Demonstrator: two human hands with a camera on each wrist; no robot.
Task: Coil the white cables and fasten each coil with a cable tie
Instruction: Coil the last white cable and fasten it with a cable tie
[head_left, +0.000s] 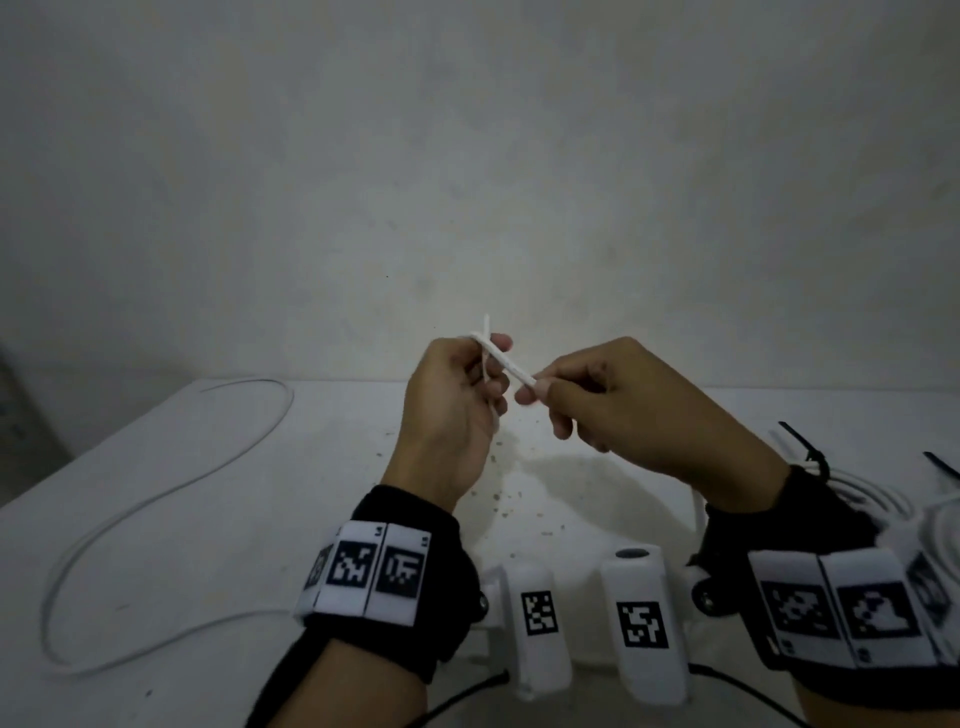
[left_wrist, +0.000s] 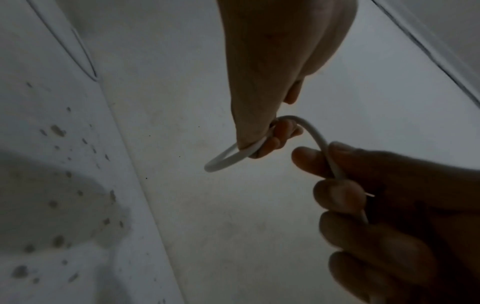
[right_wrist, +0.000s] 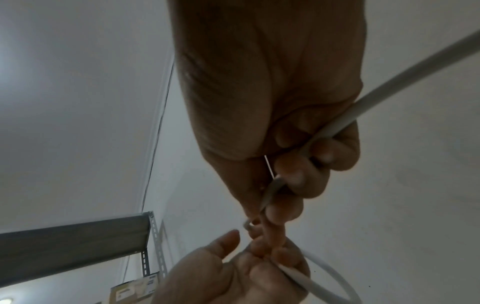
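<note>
Both hands are raised above the white table (head_left: 218, 561) with a short stretch of white cable (head_left: 506, 364) held between them. My left hand (head_left: 491, 364) grips a small loop of this cable (left_wrist: 226, 158) in its curled fingers (left_wrist: 275, 139). My right hand (head_left: 540, 389) pinches the cable (left_wrist: 327, 156) between thumb and fingers a little to the right. In the right wrist view the cable (right_wrist: 389, 84) runs from the upper right through the right hand (right_wrist: 293, 181) down to the left hand (right_wrist: 246, 267). The rest of it (head_left: 156, 493) lies loose on the table's left side.
White cable coils (head_left: 862, 499) lie at the table's right edge, one bound with a black cable tie (head_left: 805, 452); another black tie (head_left: 940, 467) lies beside them. Specks of dirt (head_left: 498, 493) dot the table under the hands. A metal shelf (right_wrist: 72, 246) stands to the left.
</note>
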